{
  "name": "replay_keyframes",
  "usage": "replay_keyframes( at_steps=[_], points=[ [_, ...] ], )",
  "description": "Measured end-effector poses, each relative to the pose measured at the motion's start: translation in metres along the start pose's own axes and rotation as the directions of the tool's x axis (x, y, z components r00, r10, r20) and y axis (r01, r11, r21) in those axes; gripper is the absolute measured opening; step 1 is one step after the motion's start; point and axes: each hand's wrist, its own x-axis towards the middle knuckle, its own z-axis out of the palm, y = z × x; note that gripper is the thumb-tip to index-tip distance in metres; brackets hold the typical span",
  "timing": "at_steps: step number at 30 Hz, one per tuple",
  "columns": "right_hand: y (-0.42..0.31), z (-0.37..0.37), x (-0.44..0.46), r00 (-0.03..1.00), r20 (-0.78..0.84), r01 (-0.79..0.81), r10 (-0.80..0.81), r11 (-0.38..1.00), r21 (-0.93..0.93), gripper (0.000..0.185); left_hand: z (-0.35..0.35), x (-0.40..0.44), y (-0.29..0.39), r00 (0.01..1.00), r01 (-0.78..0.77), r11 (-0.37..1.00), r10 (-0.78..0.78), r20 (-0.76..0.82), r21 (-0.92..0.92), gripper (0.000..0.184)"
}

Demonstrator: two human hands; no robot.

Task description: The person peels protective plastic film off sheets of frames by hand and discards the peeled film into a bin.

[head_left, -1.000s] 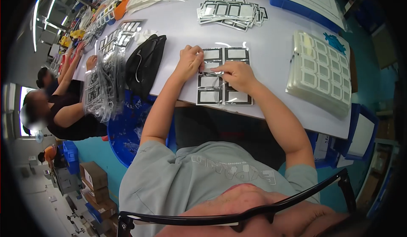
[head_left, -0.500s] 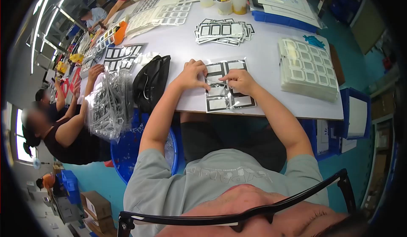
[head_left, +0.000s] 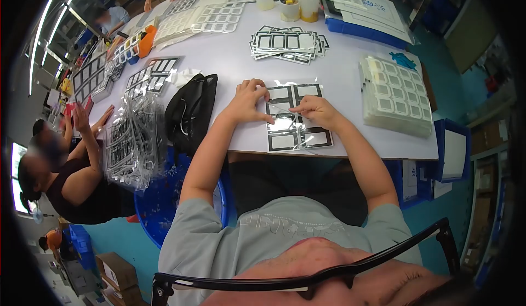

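Note:
A sheet of black-framed white panels (head_left: 283, 141) under shiny clear film lies flat near the table's front edge. My left hand (head_left: 247, 103) rests along the sheet's left side, open, with thumb and fingers spread apart at its edge. Over the right half of the sheet is my right hand (head_left: 319, 112), fingers curled and index fingertip pressed toward the thumb near the sheet's middle. A thin pale line runs between the two hands across the panels; whether it is a film edge or a separate strip I cannot tell. What the right fingers pinch is hidden.
Beyond the sheet lies a loose pile of similar framed sheets (head_left: 287, 42). A stack of clear-filmed sheets (head_left: 395, 95) stands at right, a black bag (head_left: 190, 109) and a clear plastic bag (head_left: 134, 141) at left. Plastic cups (head_left: 289, 10) stand farther back. Co-workers sit along the left.
The view has shifted slightly. My right hand has moved a little to the right over the sheet, and my left hand stays at its edge. A co-worker's hands at left have moved.

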Motion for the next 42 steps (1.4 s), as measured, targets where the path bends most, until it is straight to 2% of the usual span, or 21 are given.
replay_keyframes(
  at_steps=[6,9,11,15,17,19,20,22,25,26,28,29,32,33,36,37,39,40,42],
  points=[
    [-0.008,-0.008,-0.002,0.999,0.016,0.041,-0.038,0.974,-0.223,0.046,-0.002,-0.001,0.003,0.999,-0.015,0.997,0.017,-0.038,0.073,0.074],
    [-0.007,-0.011,-0.003,0.999,0.023,0.045,-0.041,0.980,-0.196,0.046,-0.003,0.000,0.003,0.999,-0.018,0.994,0.022,-0.028,0.106,0.081],
    [-0.007,-0.015,-0.007,1.000,-0.004,-0.006,0.005,0.983,-0.182,0.045,0.000,0.000,0.001,1.000,-0.003,0.993,0.007,-0.028,0.116,0.087],
    [0.007,-0.029,-0.016,0.998,-0.051,-0.050,0.046,0.996,-0.076,0.042,0.000,-0.002,0.004,0.998,0.000,0.996,0.006,-0.068,0.094,0.120],
    [0.009,-0.038,-0.026,0.995,-0.093,-0.053,0.038,0.985,-0.166,0.042,0.001,-0.004,0.005,0.991,-0.026,0.995,0.040,-0.131,0.101,0.139],
    [0.000,-0.044,-0.038,0.992,-0.121,-0.075,0.047,0.967,-0.242,0.043,0.002,-0.004,0.004,0.989,-0.033,0.997,0.041,-0.142,0.063,0.144],
    [0.000,-0.044,-0.043,0.991,-0.122,-0.080,0.057,0.979,-0.189,0.043,0.003,-0.004,0.004,0.988,-0.038,0.998,0.044,-0.146,0.043,0.147],
    [-0.001,-0.043,-0.053,0.989,-0.123,-0.091,0.081,0.993,-0.081,0.045,0.006,-0.003,0.003,0.986,-0.036,0.999,0.033,-0.163,-0.018,0.146],
    [-0.007,-0.034,-0.062,0.990,-0.121,-0.090,0.071,0.983,-0.160,0.044,0.006,-0.002,0.004,0.992,0.001,0.999,-0.008,-0.125,-0.049,0.142],
    [-0.008,-0.031,-0.063,0.992,-0.124,-0.038,0.014,0.980,-0.197,0.044,0.005,-0.003,0.006,0.994,0.021,0.999,-0.025,-0.103,-0.047,0.141],
    [-0.004,-0.023,-0.061,0.986,-0.129,0.065,-0.103,0.960,-0.271,0.043,0.001,-0.005,0.011,0.995,0.029,1.000,-0.028,-0.095,0.010,0.133],
    [-0.002,-0.017,-0.059,0.985,-0.138,0.064,-0.104,0.962,-0.266,0.042,-0.001,-0.006,0.014,0.996,0.032,0.999,-0.028,-0.090,0.039,0.129],
    [-0.003,-0.004,-0.055,0.979,-0.153,0.078,-0.134,0.943,-0.325,0.040,0.011,-0.006,0.010,0.998,-0.014,0.967,-0.001,0.058,0.253,0.116],
    [-0.004,-0.001,-0.054,0.980,-0.152,0.067,-0.130,0.930,-0.363,0.040,0.015,-0.007,0.018,0.998,0.016,0.962,-0.030,0.047,0.271,0.112],
    [-0.004,0.011,-0.053,0.978,-0.145,0.076,-0.147,0.910,-0.407,0.041,0.023,-0.007,0.055,0.995,0.058,0.974,-0.074,0.062,0.221,0.118],
    [0.001,0.012,-0.051,0.973,-0.130,0.125,-0.189,0.913,-0.388,0.042,0.027,-0.010,0.059,0.990,0.084,0.968,-0.108,0.091,0.235,0.127],
    [0.001,0.006,-0.059,0.977,-0.212,-0.003,-0.008,0.999,-0.052,0.041,0.020,-0.014,0.061,0.983,0.104,0.958,-0.141,0.120,0.268,0.132],
    [-0.005,0.003,-0.066,0.968,-0.231,-0.065,0.093,0.990,0.127,0.041,0.015,-0.016,0.059,0.978,0.111,0.952,-0.156,0.139,0.286,0.134],
    [-0.015,-0.008,-0.089,0.951,-0.270,-0.095,0.150,0.974,0.208,0.039,0.004,-0.021,0.044,0.971,0.107,0.960,-0.157,0.182,0.258,0.137]
  ],
)
